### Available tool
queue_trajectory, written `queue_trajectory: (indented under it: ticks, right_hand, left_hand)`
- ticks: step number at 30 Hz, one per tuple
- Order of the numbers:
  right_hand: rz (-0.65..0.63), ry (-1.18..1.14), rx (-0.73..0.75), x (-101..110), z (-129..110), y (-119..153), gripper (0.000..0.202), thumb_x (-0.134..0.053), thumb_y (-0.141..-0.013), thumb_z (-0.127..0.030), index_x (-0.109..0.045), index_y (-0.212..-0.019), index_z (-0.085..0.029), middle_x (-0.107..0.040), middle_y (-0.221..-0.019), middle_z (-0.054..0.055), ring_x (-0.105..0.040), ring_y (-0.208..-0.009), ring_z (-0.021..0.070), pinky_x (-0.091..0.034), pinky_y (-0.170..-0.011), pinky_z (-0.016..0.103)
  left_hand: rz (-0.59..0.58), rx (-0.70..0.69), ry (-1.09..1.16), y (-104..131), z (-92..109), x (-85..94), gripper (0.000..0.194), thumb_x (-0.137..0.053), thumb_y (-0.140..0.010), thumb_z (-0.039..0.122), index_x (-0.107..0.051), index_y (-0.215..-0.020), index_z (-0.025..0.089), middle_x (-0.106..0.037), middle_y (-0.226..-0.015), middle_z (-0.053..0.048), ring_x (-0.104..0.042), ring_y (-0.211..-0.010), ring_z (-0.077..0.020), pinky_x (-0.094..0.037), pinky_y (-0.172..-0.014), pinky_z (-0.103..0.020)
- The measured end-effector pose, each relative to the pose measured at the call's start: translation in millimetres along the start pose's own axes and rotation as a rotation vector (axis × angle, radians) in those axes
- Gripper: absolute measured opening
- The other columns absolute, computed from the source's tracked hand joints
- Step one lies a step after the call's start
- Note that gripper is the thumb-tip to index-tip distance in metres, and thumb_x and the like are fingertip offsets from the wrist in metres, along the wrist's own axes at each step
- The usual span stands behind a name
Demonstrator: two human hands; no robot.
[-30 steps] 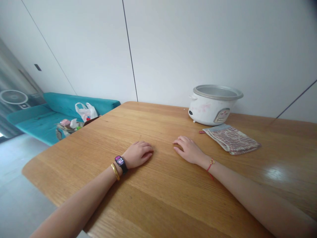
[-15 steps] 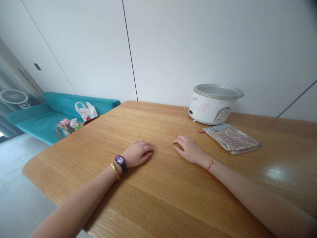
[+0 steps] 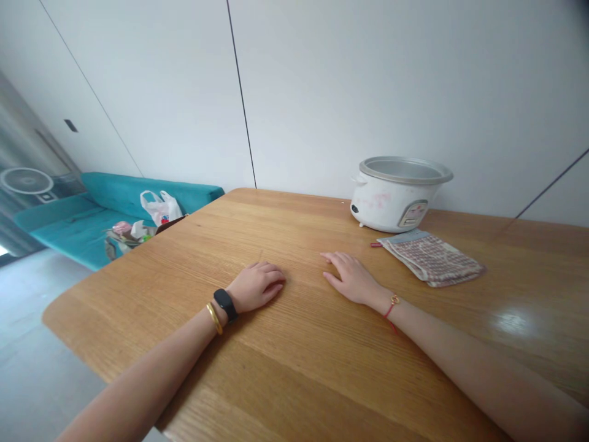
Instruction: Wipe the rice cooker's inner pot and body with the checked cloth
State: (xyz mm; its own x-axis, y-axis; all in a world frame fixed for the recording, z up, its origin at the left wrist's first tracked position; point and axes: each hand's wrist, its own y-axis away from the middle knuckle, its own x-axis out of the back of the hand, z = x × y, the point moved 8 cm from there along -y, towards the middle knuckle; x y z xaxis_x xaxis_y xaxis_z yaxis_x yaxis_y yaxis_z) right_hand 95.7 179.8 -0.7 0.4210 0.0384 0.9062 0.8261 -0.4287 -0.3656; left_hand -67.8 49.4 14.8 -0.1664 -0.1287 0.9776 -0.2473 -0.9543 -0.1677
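Observation:
My left hand [image 3: 257, 286] rests palm down on the wooden table [image 3: 285, 344], fingers loosely curved, holding nothing. A black watch and a gold bangle circle that wrist. To its right, my right hand [image 3: 352, 277] also lies on the tabletop with thumb and fingers apart and nothing in it; a red string bracelet is on its wrist. Nearest to this hand is a folded checked cloth [image 3: 435, 258], with a small dark red item [image 3: 376, 245] at its left corner. Behind the cloth stands a white rice cooker [image 3: 391, 199] without a lid.
A pale wall [image 3: 299, 92] runs along the table's far edge. Beyond the left edge, a teal sofa [image 3: 69, 227] holds a white plastic bag [image 3: 161, 207] and mixed items. A fan [image 3: 26, 181] stands at the far left.
The watch screen has gone from lit to dark. The fingers of my right hand have shifted slightly, the foremost one straighter. My left hand has stayed in place.

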Motion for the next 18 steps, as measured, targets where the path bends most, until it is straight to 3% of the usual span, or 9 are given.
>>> queue_trajectory:
  ticks: [6, 18]
  right_hand:
    - [-0.022, 0.000, 0.031, 1.9, -3.9, -0.8, 0.021, -0.055, -0.096, -0.027, -0.065, -0.112, -0.019, -0.063, -0.109, 0.009, -0.057, -0.105, 0.0233, -0.043, -0.097, 0.039]
    - [-0.025, 0.009, 0.029, 1.3, -3.6, -0.8, 0.022, -0.055, -0.096, -0.027, -0.065, -0.114, -0.019, -0.063, -0.110, 0.009, -0.057, -0.106, 0.0234, -0.043, -0.097, 0.039]
  left_hand:
    - [0.003, -0.010, -0.004, 0.3, 1.2, 0.2, 0.026, -0.045, -0.098, 0.031, -0.065, -0.114, 0.023, -0.067, -0.116, -0.006, -0.061, -0.105, -0.0214, -0.047, -0.091, -0.037]
    - [0.009, -0.009, -0.005, 0.3, 0.3, -1.1, 0.027, -0.045, -0.098, 0.032, -0.066, -0.113, 0.023, -0.067, -0.116, -0.007, -0.061, -0.106, -0.0214, -0.047, -0.092, -0.036]
